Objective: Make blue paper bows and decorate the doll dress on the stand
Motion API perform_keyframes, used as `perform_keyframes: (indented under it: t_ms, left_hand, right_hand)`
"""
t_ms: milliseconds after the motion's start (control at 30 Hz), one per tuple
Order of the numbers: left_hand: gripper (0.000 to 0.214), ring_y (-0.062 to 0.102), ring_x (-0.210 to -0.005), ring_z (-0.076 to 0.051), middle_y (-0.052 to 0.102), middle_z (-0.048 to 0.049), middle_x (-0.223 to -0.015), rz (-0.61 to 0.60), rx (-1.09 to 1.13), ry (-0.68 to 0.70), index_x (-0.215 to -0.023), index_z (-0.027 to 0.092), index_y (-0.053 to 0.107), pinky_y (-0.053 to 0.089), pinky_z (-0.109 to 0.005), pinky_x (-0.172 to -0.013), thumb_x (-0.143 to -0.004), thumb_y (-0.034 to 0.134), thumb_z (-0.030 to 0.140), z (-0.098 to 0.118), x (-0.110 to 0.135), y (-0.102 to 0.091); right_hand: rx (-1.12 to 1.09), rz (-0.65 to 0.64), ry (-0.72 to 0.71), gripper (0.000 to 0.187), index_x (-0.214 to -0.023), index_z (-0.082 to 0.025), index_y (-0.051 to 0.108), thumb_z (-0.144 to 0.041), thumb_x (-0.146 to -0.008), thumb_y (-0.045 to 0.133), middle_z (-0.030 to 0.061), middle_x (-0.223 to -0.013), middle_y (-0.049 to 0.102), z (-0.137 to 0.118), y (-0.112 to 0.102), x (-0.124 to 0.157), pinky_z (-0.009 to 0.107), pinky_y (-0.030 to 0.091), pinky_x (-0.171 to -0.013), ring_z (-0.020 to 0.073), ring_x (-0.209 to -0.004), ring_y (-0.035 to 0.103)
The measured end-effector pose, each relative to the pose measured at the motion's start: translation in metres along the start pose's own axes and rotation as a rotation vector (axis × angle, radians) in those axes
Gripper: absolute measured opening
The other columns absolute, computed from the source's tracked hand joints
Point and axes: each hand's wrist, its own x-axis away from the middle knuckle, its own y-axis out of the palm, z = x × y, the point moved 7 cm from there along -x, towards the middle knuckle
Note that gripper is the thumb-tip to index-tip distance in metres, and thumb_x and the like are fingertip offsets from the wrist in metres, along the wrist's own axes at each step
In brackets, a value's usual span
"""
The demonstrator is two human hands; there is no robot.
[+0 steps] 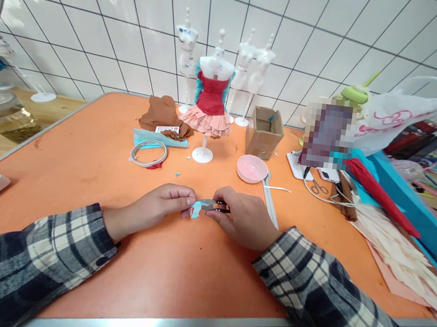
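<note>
Low over the near middle of the orange table, my left hand [172, 200] pinches a small scrap of light blue fabric [195, 211] between thumb and fingers. My right hand [247, 217] grips a pair of small thread snips [213, 205], their blades pointing left and touching the scrap. How far the blades are closed on the fabric I cannot tell. Behind the hands a small dress form [216, 67] stands upright on a round white base, dressed in a red bodice [213, 94], a ruffled pink skirt [207, 121] and blue ruffles at the sides.
Left of the form lie brown fabric [161, 111], a blue packet [142, 137] and a tape roll [149, 153]. To the right are a pink bowl [252, 169], a cardboard box [265, 132] and scissors [319, 188]. Fabric strips [399, 249] cover the right edge.
</note>
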Motion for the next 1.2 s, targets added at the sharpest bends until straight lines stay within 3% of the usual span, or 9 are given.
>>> perform_keyframes:
  t_ms: [200,300,433,533,600,700,800,1033,1200]
  left_hand:
    - [0.033,0.048,-0.063,-0.013,0.053,0.0019,-0.064,-0.004,-0.003,0.023,-0.068,0.016,0.057,0.038,-0.023,-0.064,-0.089,0.051,0.04,-0.002,0.0,0.0]
    - [0.034,0.048,-0.063,-0.012,0.052,0.0022,-0.064,0.054,-0.02,0.037,-0.069,0.016,0.057,0.038,-0.023,-0.064,-0.09,0.049,0.041,-0.002,0.001,-0.004]
    - [0.031,0.05,-0.066,-0.013,0.053,0.0022,-0.067,0.249,-0.173,0.06,-0.074,0.017,0.058,0.039,-0.023,-0.065,-0.091,0.045,0.039,0.006,0.004,-0.015]
    - [0.029,0.054,-0.067,-0.014,0.058,0.0012,-0.069,0.293,-0.366,0.096,-0.076,0.017,0.06,0.04,-0.023,-0.064,-0.091,0.045,0.037,0.015,0.007,-0.013]
    - [0.028,0.057,-0.068,-0.014,0.063,0.0002,-0.072,0.279,-0.463,0.13,-0.077,0.017,0.062,0.041,-0.023,-0.065,-0.09,0.045,0.035,0.02,0.007,-0.006]
    - [0.026,0.06,-0.069,-0.014,0.067,-0.0006,-0.074,0.263,-0.537,0.145,-0.078,0.017,0.064,0.043,-0.023,-0.065,-0.09,0.044,0.031,0.023,0.008,0.003]
    - [0.024,0.061,-0.068,-0.014,0.068,-0.0001,-0.074,0.271,-0.582,0.127,-0.079,0.017,0.065,0.043,-0.022,-0.063,-0.088,0.045,0.027,0.023,0.009,0.006]
    - [0.018,0.062,-0.068,-0.013,0.07,0.0015,-0.074,0.325,-0.682,0.141,-0.077,0.018,0.066,0.042,-0.021,-0.062,-0.084,0.05,0.022,0.024,0.012,0.003]
    - [0.021,0.061,-0.067,-0.013,0.069,0.0011,-0.074,0.319,-0.618,0.108,-0.075,0.018,0.066,0.042,-0.021,-0.062,-0.084,0.048,0.024,0.02,0.009,0.003]
  right_hand:
    - [0.027,-0.031,-0.003,0.024,-0.095,-0.02,0.055,-0.044,-0.091,0.056,0.0025,-0.081,0.07,-0.003,0.002,0.001,0.026,0.031,-0.056,0.0175,-0.07,0.064]
    - [0.007,-0.011,0.008,0.024,-0.093,-0.019,0.055,-0.043,-0.092,0.054,0.0031,-0.079,0.068,-0.002,0.0,0.001,0.025,0.032,-0.057,0.017,-0.068,0.062]
    - [-0.275,0.079,0.128,0.031,-0.11,-0.018,0.053,-0.042,-0.09,0.055,-0.0019,-0.069,0.058,0.008,-0.008,0.001,0.023,0.032,-0.056,0.0134,-0.06,0.054]
    - [-0.557,0.001,0.275,0.036,-0.112,-0.018,0.056,-0.046,-0.09,0.052,-0.0069,-0.057,0.041,0.017,0.004,0.001,0.022,0.03,-0.052,0.011,-0.052,0.041]
    - [-0.625,-0.055,0.319,0.037,-0.105,-0.019,0.061,-0.05,-0.088,0.054,-0.0075,-0.055,0.036,0.016,0.014,0.0,0.022,0.027,-0.05,0.01,-0.051,0.036]
    - [-0.497,-0.047,0.282,0.03,-0.087,-0.019,0.064,-0.049,-0.082,0.064,-0.0072,-0.054,0.039,0.011,0.02,0.0,0.022,0.025,-0.05,0.0089,-0.051,0.036]
    - [-0.308,-0.012,0.196,0.023,-0.072,-0.019,0.06,-0.035,-0.088,0.058,-0.0042,-0.06,0.05,0.003,0.017,0.001,0.022,0.027,-0.055,0.0092,-0.056,0.042]
    - [-0.274,-0.06,0.188,0.026,-0.072,-0.018,0.06,-0.03,-0.093,0.049,-0.0013,-0.064,0.06,0.003,0.015,0.001,0.023,0.03,-0.058,0.0111,-0.06,0.051]
    - [-0.4,-0.101,0.128,0.032,-0.08,-0.018,0.066,-0.035,-0.096,0.044,-0.003,-0.061,0.055,-0.003,0.019,0.0,0.022,0.03,-0.056,0.0097,-0.056,0.046]
